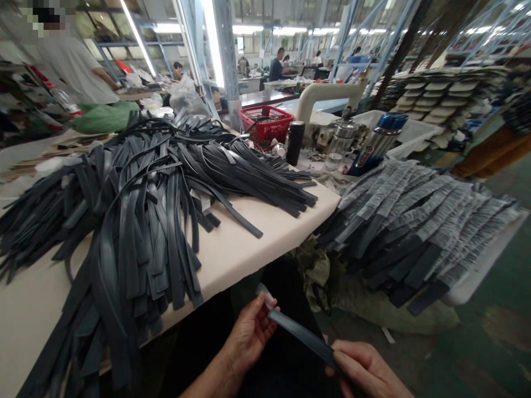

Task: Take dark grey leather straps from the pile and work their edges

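Note:
Above my lap, my right hand point(365, 366) grips a flat black strap point(301, 334) between thumb and fingers. The strap slants up and left, its free end reaching the fingers of my left hand point(252, 333). That hand is closed in a pinch on a small piece of clear plastic film point(267, 298), right beside the strap's end. I cannot tell whether the film is around the strap tip. A large heap of similar black straps point(136, 221) lies on the table to the left, many hanging over its front edge.
Straps wrapped in clear film point(427, 221) are piled at the right. On the pale table point(249, 260), a red basket point(265, 124), a black bottle point(295, 142), a glass jar point(342, 141) and a blue-topped flask point(379, 143) stand behind. A co-worker point(72, 66) stands at the back left.

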The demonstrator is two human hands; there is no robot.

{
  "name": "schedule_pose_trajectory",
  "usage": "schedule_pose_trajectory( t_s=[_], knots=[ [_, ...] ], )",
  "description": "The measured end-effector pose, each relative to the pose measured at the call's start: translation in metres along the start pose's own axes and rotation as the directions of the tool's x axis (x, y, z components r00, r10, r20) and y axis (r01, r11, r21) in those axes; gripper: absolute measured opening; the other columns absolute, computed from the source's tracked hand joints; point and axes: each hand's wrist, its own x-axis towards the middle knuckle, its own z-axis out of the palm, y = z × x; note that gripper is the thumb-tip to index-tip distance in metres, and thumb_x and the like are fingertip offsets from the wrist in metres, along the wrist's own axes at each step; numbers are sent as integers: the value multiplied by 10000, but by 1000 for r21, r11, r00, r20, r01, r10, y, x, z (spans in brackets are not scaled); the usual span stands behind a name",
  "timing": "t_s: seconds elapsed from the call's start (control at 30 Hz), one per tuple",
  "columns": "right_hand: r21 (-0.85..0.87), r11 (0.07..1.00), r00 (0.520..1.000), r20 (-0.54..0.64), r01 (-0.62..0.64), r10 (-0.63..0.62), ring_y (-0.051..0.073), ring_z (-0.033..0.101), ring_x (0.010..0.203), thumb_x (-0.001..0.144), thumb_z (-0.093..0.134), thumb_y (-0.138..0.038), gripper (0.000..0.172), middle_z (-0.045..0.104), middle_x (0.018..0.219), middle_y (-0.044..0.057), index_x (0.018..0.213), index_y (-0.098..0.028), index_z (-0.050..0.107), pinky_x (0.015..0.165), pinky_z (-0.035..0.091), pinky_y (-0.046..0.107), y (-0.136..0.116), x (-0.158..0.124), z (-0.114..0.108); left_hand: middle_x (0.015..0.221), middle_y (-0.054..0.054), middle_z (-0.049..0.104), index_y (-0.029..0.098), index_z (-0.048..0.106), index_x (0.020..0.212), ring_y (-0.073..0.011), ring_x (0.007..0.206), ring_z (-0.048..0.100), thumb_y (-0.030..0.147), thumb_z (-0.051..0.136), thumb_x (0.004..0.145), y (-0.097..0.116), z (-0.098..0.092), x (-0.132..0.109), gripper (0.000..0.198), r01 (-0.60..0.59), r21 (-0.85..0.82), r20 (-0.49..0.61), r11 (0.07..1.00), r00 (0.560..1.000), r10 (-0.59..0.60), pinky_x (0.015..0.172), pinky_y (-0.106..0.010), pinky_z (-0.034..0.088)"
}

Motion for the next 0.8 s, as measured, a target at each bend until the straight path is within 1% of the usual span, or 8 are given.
schedule_pose_trajectory(
  t_s=[0.07, 0.17, 0.3, 0.4, 0.5, 0.6, 0.67, 0.8],
  knots=[
    [-4, 1000, 1000, -6, 19, -19, 50, 307, 346, 812, 437, -786, 661, 505, 461, -37, 799, -151, 617, 359, 226, 164, 1, 5, 0, 796, -52, 760, 132, 682, 891, -151, 658, 712, 264, 720, 835, 0, 0, -1, 148, 25, -4, 13, 1000, 1000, -24, 558, -222, 553],
    [-10, 1000, 1000, -11, 8, -8, 49, 305, 341, 806, 424, -800, 674, 514, 466, -37, 802, -152, 608, 362, 221, 171, 2, 10, -3, 774, -56, 758, 122, 676, 872, -133, 612, 696, 241, 690, 860, 1, -1, -1, 120, 42, -29, 10, 999, 999, -41, 553, -222, 553],
    [-27, 1000, 1000, -24, -6, 5, 51, 304, 347, 806, 417, -797, 676, 518, 471, -33, 805, -148, 605, 376, 217, 182, 4, 12, -5, 759, -56, 755, 112, 674, 869, -138, 623, 702, 231, 666, 877, 2, -3, 2, 119, 69, -43, 7, 997, 998, -69, 565, -226, 554],
    [-76, 997, 999, -46, -8, 4, 66, 325, 366, 831, 397, -772, 651, 532, 486, -25, 808, -154, 604, 387, 226, 194, 4, 11, -4, 742, -45, 749, 117, 674, 864, -142, 631, 705, 231, 670, 872, 1, -5, 3, 114, 62, -15, 1, 998, 998, -62, 559, -220, 541],
    [-209, 977, 993, -99, 42, -64, 102, 383, 422, 888, 350, -703, 591, 543, 509, -15, 780, -175, 594, 414, 269, 219, 1, 9, -1, 747, -39, 747, 132, 674, 851, -146, 675, 710, 249, 718, 834, 0, -7, 5, 126, 17, 52, 24, 999, 1000, -18, 567, -209, 525],
    [-400, 909, 977, -116, 118, -178, 133, 485, 517, 944, 325, -580, 511, 554, 546, -4, 675, -197, 531, 513, 356, 241, 0, 14, 5, 762, -45, 749, 139, 673, 827, -150, 692, 706, 299, 782, 769, -3, -9, 6, 203, -20, 128, 73, 992, 997, 11, 590, -212, 518],
    [-493, 861, 971, -120, 124, -209, 142, 535, 555, 960, 331, -510, 468, 579, 573, -1, 656, -201, 508, 568, 382, 249, 0, 23, 12, 763, -47, 747, 137, 675, 816, -154, 688, 702, 320, 814, 726, -8, -10, 6, 247, -19, 179, 95, 984, 995, 2, 592, -215, 511],
    [-565, 818, 963, -146, 107, -227, 162, 589, 582, 971, 334, -428, 416, 631, 611, 10, 714, -201, 570, 610, 416, 260, -8, 45, 29, 701, -52, 724, 106, 680, 791, -146, 634, 683, 281, 842, 691, -18, -10, 6, 259, 40, 201, 121, 979, 990, -66, 572, -210, 495]
  ],
)
